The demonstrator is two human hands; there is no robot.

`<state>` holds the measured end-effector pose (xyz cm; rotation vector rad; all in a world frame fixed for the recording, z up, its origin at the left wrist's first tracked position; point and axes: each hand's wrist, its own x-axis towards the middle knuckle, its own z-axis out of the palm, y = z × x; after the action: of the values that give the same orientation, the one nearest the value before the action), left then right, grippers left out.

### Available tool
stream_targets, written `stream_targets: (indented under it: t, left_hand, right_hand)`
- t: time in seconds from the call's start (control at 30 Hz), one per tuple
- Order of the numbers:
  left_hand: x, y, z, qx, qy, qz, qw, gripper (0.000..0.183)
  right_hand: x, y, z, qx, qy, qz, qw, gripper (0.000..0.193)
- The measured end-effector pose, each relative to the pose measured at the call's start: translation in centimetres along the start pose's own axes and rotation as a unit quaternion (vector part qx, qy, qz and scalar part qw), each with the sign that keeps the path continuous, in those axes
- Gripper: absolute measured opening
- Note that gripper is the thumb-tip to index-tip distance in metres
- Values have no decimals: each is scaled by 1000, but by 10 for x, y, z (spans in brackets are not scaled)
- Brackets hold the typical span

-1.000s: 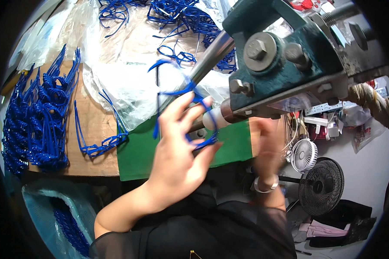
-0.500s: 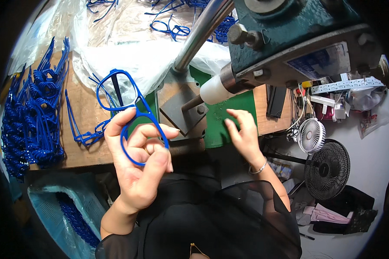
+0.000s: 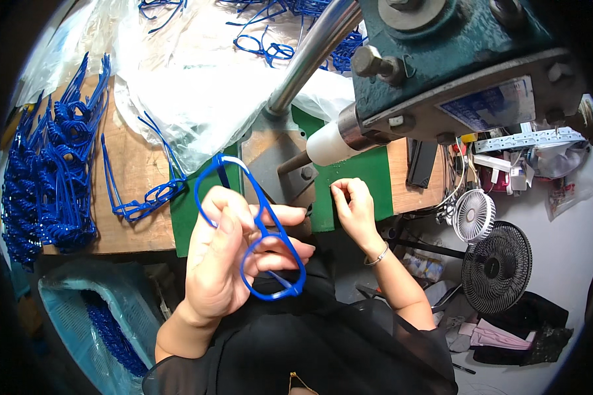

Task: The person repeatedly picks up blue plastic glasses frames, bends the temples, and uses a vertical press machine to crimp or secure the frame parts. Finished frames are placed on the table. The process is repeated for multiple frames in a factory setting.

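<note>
Head view. Left hand [image 3: 227, 260] raised in front of the body, fingers curled around a blue plastic eyeglass frame [image 3: 260, 230]; thumb and fingertips pinch the bridge and lens rims. The frame is tilted, one rim up near the green mat [image 3: 369, 181], the other low over the dark clothing.

Right hand [image 3: 352, 207] rests at the front edge of the green mat, fingertips pressed together as if nipping something small; what it is, too small to tell. A thin bracelet [image 3: 377, 257] circles the wrist.

Above the right hand, a green cast-iron press [image 3: 454, 59] with a white cylindrical tip [image 3: 329, 143] and a steel lever [image 3: 313, 52].

On the wooden bench [image 3: 135, 178], a stack of blue frames [image 3: 46, 158] at far left, and clear plastic bags [image 3: 197, 99] behind. Two small fans [image 3: 487, 243] stand at right, on the floor.
</note>
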<state>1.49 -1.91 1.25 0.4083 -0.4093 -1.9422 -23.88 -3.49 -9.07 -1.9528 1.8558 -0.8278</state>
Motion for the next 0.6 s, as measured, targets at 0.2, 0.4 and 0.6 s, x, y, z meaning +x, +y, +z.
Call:
stream_targets:
  t: [0.2, 0.4, 0.6]
  left_hand:
    - [1, 10, 9, 123, 57, -57, 989, 25]
    - [1, 6, 18, 167, 94, -96, 977, 37]
    - [-3, -1, 12, 182, 71, -118, 974, 42]
  right_hand:
    - [5, 0, 1, -30, 12, -28, 999, 3]
    - [7, 7, -9, 77, -53, 60, 994, 7]
    - [1, 4, -2, -22, 2, -53, 998, 13]
